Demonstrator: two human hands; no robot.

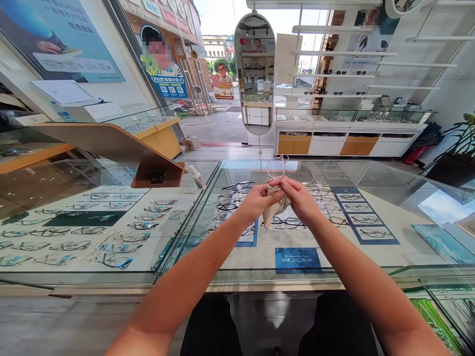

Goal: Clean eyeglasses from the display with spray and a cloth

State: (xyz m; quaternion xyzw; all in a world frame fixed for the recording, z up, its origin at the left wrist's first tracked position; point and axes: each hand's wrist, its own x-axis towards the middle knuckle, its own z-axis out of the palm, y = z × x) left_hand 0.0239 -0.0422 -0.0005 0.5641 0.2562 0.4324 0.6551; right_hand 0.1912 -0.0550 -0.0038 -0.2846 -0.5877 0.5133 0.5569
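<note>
Over the glass counter, both my hands meet around a beige cloth [272,212] and a pair of thin-rimmed glasses [275,167]. One round lens of the glasses sticks up above my fingers; the rest is hidden. My left hand [262,199] has its fingers closed on the cloth, which hangs down below it. Close beside it, my right hand [297,197] pinches at the glasses and the cloth. Under the counter's glass, a dark-framed pair [289,223] lies just below my hands.
The glass display counter [245,277] holds rows of eyeglasses and a blue card [298,260]. A small white bottle [197,177] and a brown wooden stand [148,163] are at the left. An oval mirror [256,74] stands beyond.
</note>
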